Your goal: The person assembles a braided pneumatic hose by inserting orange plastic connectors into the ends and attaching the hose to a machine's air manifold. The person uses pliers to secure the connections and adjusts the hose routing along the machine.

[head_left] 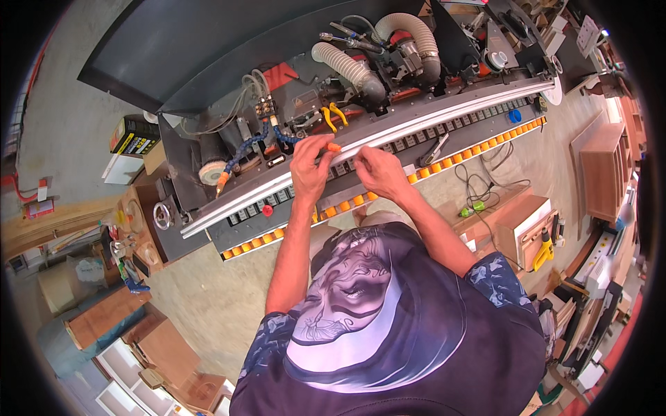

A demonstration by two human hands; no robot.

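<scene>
I've got my left hand (311, 168) right up at the silver rail (243, 202), fingers bunched beside an orange nozzle tip (334, 147); clamped on it or not, I can't tell! Over to my right hand (381, 173), fingers curled together at the rail's near edge, and whatever's between them is hidden. Yellow pliers (327, 119) lie just beyond, red knob (268, 210) off to the left.

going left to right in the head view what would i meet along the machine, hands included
Handwheel → pale round pad → small red piece → left hand → right hand → blue round piece
</scene>
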